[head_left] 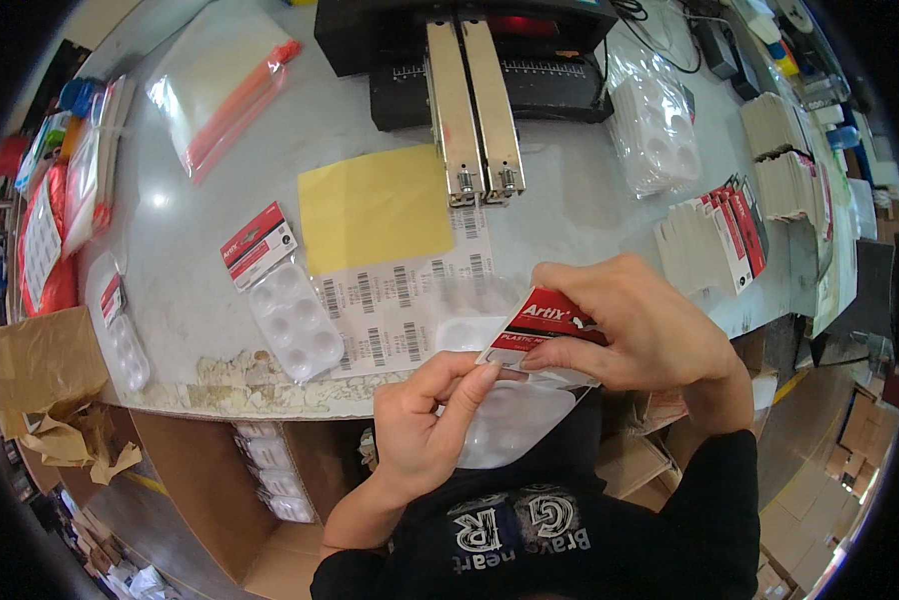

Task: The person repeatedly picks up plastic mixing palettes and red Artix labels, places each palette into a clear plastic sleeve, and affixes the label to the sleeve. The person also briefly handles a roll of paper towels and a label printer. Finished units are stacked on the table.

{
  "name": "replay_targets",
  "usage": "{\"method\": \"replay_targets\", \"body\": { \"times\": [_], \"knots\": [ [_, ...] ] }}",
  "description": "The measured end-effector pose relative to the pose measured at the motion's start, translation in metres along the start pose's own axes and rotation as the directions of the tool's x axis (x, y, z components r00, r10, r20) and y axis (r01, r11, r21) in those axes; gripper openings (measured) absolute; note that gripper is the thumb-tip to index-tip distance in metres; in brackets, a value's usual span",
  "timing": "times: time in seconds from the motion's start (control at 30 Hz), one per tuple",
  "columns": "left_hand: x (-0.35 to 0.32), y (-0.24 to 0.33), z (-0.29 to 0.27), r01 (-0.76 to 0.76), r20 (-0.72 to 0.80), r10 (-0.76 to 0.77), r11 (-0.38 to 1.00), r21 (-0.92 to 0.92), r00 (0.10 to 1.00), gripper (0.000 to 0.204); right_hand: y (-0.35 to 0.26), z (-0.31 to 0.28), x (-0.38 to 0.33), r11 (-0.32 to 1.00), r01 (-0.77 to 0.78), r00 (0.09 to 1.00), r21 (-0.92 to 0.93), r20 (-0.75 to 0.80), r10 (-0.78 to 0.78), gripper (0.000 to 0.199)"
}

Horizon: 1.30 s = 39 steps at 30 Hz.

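A red-and-white folded header card (547, 318) is held between my two hands at the table's front edge. It sits at the mouth of a clear bag with a white plastic paint palette (510, 420) in it, hanging over my lap. My left hand (432, 415) pinches the card's lower left corner between thumb and fingers. My right hand (642, 325) grips the card's right end, thumb below and fingers curled over the top. A sheet of barcode labels (385, 320) lies just beyond my left hand, partly under a yellow paper (370, 215).
A black machine with two metal arms (475, 110) stands at the back. Two carded palettes (295, 320) lie left. Right are bagged palettes (660, 130) and header card stacks (705, 240). A zip bag (220, 90) lies far left; an open carton (210, 490) stands below the table.
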<state>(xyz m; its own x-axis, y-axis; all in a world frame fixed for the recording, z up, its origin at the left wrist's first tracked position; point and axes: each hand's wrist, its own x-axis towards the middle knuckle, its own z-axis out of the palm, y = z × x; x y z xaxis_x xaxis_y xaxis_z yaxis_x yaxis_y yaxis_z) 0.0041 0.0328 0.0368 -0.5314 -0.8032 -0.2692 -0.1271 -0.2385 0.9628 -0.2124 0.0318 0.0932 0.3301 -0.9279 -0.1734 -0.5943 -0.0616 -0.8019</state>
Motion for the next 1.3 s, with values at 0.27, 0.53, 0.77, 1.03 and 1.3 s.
{"method": "replay_targets", "body": {
  "times": [0.27,0.53,0.77,1.03,1.3],
  "knots": [
    [-0.001,0.0,0.0,-0.107,0.075,0.097,0.984,0.145,0.992,0.013,0.024,-0.005,-0.005,0.993,0.113,0.993,-0.027,0.047,-0.112,0.041],
    [0.008,-0.02,-0.002,-0.089,-0.407,0.057,0.994,-0.059,0.912,0.021,0.036,0.03,-0.027,0.677,-0.332,0.902,0.656,0.012,0.431,0.017],
    [0.012,-0.023,-0.003,-0.099,-0.397,0.092,0.995,0.004,0.913,0.021,0.046,0.046,-0.035,0.765,-0.152,0.94,0.626,-0.148,0.307,0.016],
    [0.014,-0.02,-0.003,-0.107,-0.371,0.099,0.994,-0.003,0.923,0.021,0.037,0.045,-0.032,0.656,-0.207,0.884,0.725,-0.149,0.444,0.015],
    [0.015,-0.017,-0.005,-0.108,-0.352,0.136,0.989,0.098,0.926,0.02,0.039,0.043,-0.031,0.787,-0.184,0.921,0.589,-0.176,0.347,0.014]
  ]
}}
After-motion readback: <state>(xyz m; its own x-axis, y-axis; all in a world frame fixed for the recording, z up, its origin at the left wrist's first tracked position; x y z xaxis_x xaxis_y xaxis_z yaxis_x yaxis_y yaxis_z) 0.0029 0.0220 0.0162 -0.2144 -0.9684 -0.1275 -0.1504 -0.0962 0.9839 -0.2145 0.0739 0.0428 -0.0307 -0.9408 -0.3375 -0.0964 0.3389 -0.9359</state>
